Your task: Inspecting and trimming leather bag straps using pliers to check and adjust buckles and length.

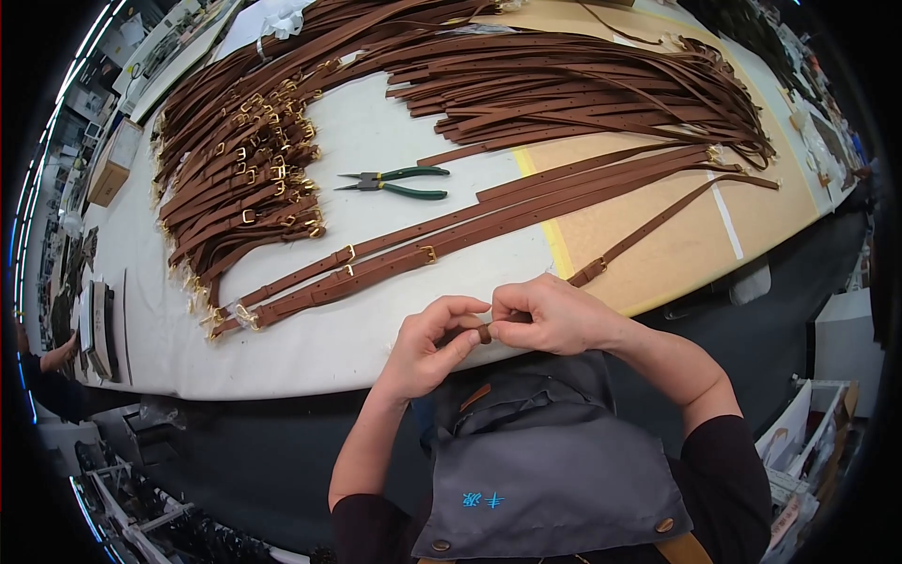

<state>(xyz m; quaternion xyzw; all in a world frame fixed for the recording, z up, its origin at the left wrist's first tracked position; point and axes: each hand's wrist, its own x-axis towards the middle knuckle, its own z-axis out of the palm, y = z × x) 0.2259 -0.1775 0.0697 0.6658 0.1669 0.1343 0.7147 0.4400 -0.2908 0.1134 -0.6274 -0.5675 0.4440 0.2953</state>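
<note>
At table edge both hands, left hand [427, 346] and right hand [550, 315], pinch a small brown loop [483, 331]; buckled straps [240, 179] piled left, plain straps [583, 85] apparently still undone.

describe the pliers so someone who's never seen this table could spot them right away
On the white table, look at the bare patch between the heap of buckled brown straps on the left and the spread of plain straps on the right. The pliers lie there alone: slim, needle-nosed, green-handled, the only tool.

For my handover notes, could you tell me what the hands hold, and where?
Both the left hand and right hand pinch the near end of a brown leather strap.
</note>
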